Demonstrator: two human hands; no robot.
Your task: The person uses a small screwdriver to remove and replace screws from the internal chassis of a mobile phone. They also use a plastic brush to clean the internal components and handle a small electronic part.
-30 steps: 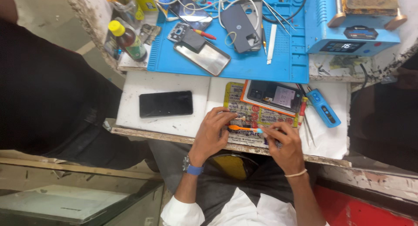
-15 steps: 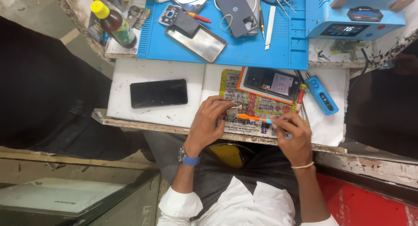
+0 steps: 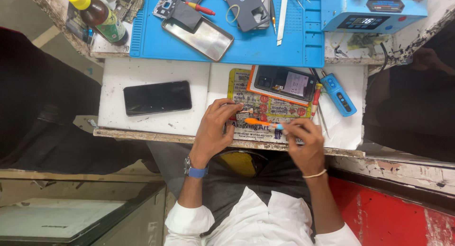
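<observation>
My right hand (image 3: 305,144) grips an orange and blue screwdriver (image 3: 263,124), whose tip points left toward a small part (image 3: 241,115) pinched under the fingers of my left hand (image 3: 215,130). Both hands rest on a printed yellow card (image 3: 265,108) at the front edge of the white bench. An opened phone in an orange frame (image 3: 284,82) lies just behind them on that card. A blue watch is on my left wrist.
A black phone (image 3: 157,97) lies face up to the left. Behind is a blue work mat (image 3: 246,37) with phone parts, a silver back cover (image 3: 198,36) and tweezers. A bottle (image 3: 97,16) stands far left, a blue device (image 3: 374,11) far right, a blue tool (image 3: 337,94) beside the card.
The view has drawn closer to the bench. My hands stay on the card, and the screwdriver now lies more level between them.
</observation>
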